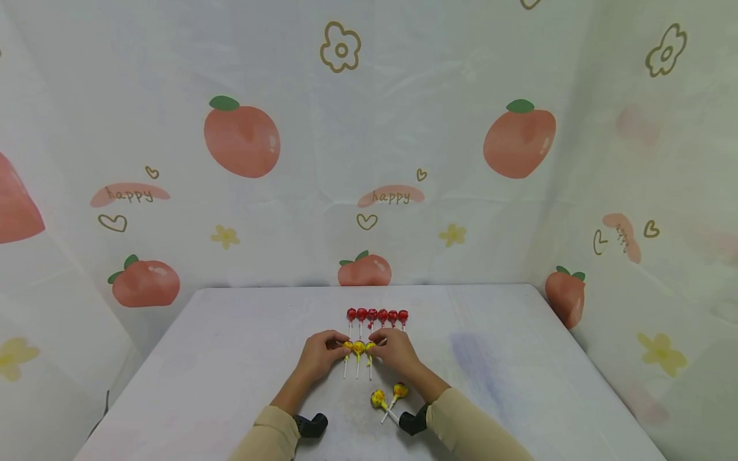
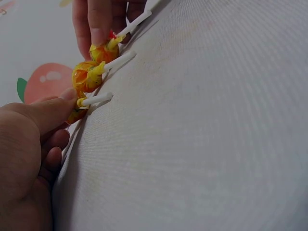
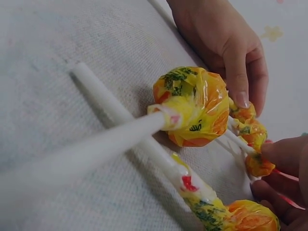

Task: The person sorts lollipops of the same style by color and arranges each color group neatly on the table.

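Three yellow lollipops stand side by side in a row, heads away from me and white sticks toward me. My left hand (image 1: 319,354) pinches the head of the left yellow lollipop (image 2: 77,114) with thumb and fingers. At the other end, my right hand (image 1: 399,351) grips the head of the right yellow lollipop (image 3: 260,165). Between them lies the middle yellow lollipop (image 1: 359,347), its head close against its neighbours. Just beyond is a row of several red lollipops (image 1: 372,314), whose sticks are partly hidden by my hands.
Nearer to me, two more yellow lollipops (image 1: 378,399) lie with crossed sticks beside my right wrist. They rest on the white cloth-covered table (image 1: 242,326). A printed white curtain (image 1: 288,224) hangs behind the far edge. Black wrist mounts (image 1: 311,426) sit under both forearms.
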A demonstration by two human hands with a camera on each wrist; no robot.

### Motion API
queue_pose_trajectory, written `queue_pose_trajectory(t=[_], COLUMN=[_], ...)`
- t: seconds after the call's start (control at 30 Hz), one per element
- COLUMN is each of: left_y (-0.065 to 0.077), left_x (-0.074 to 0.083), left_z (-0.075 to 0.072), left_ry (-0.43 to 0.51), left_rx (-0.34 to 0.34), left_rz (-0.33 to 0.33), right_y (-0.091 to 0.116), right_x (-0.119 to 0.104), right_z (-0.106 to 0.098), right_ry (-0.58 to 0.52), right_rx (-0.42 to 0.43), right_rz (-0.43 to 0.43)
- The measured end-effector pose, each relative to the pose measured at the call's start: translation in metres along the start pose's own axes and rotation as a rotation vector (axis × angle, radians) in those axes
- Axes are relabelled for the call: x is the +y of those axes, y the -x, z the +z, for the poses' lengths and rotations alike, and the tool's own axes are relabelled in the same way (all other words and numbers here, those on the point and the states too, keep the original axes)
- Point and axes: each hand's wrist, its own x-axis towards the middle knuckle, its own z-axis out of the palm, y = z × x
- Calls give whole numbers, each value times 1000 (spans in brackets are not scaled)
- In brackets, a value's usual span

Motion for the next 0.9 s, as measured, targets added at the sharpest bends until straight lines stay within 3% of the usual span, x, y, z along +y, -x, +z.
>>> queue_pose_trajectory(t=[0.23,0.5,0.73,0.9], left_y=[0,-1,-1,-1], left_x=[-2,-2,-2,-2], left_z=[0,0,-1,0], left_ry=[1,6,6,13], left_rx=[-1,3,3,5], left_rz=[7,28,35,32], right_y=[7,21,38,47], right_x=[-3,-6,-2,3], right_z=[-6,-15,-20,-23], right_ry=[-8,-16,39,106], right_rx=[25,30,-98,-233], right_rz=[-4,-83,-175,-305])
